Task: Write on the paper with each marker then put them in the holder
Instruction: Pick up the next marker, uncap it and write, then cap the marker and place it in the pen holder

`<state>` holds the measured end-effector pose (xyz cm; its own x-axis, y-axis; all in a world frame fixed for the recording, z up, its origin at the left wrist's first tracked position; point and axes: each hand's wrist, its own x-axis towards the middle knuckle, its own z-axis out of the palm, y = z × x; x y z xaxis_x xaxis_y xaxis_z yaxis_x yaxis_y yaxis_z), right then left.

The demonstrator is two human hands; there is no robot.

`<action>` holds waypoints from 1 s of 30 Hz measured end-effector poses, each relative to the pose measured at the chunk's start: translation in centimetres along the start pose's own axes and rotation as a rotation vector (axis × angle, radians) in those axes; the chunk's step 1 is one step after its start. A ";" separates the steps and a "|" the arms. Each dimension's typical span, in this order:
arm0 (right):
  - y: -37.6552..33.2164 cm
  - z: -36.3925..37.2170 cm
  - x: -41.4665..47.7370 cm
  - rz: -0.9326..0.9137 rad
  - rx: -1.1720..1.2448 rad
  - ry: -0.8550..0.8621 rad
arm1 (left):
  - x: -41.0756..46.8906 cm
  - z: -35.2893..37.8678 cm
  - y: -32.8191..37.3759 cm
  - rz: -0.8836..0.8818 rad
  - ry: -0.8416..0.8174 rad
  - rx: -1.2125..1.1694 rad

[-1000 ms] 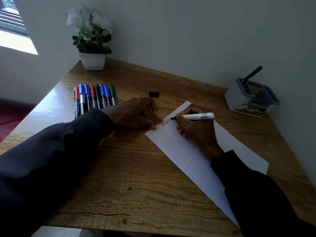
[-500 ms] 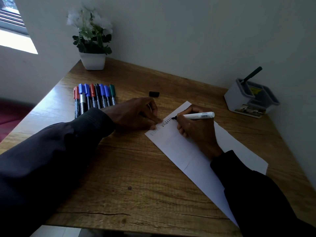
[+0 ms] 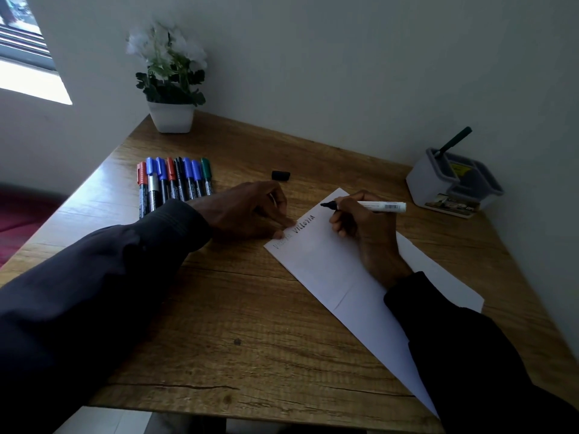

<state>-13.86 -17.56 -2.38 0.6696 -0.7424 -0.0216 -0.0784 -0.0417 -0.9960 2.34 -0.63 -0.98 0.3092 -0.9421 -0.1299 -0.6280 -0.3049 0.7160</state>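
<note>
A white sheet of paper [image 3: 326,267] lies slanted on the wooden desk [image 3: 219,324], with two written words near its upper left edge. My right hand [image 3: 366,233] grips a white marker [image 3: 376,207] with a black tip; the tip hovers just past the second word. My left hand [image 3: 247,211] rests on the desk, its fingertips pressing the paper's left corner. The marker's black cap [image 3: 280,175] lies on the desk beyond my left hand. Several capped markers [image 3: 175,180], red, blue, black and green, lie in a row at the left. A white holder [image 3: 451,186] with one dark green marker [image 3: 454,141] stands at the right.
A white pot with white flowers [image 3: 170,86] stands at the desk's far left corner. Walls close in behind and to the right of the desk. The desk's left edge runs just beside the marker row.
My right hand has slid the marker up and to the right along the line of writing, and the tip has lifted past the end of the second word. My left hand has stayed put.
</note>
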 end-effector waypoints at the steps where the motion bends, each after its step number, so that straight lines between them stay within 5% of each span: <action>1: -0.3 -0.1 0.1 0.044 0.055 -0.010 | 0.0 0.0 0.0 0.007 0.003 0.003; 7: -2.6 -1.3 0.1 0.106 0.283 -0.120 | -0.4 -0.3 -0.1 0.088 0.060 -0.005; 12: -4.1 -2.9 -0.2 -0.030 0.208 -0.124 | 0.3 -1.5 -0.5 0.170 0.361 -0.008; 16: -4.1 -3.0 -0.9 0.045 0.331 -0.121 | 2.4 -2.2 -0.6 0.058 0.512 0.039; 20: -4.3 -3.6 -1.3 0.179 0.550 -0.192 | 4.4 -2.2 -0.5 -0.031 0.453 0.103; 30: -3.8 -4.9 -2.5 -0.049 0.135 -0.149 | 4.5 -1.9 -0.5 -0.050 0.443 0.123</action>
<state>-18.82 -18.85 1.90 0.7726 -0.6345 0.0245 0.0500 0.0224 -0.9985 5.41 -4.46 -0.57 0.5998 -0.7834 0.1627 -0.6765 -0.3879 0.6260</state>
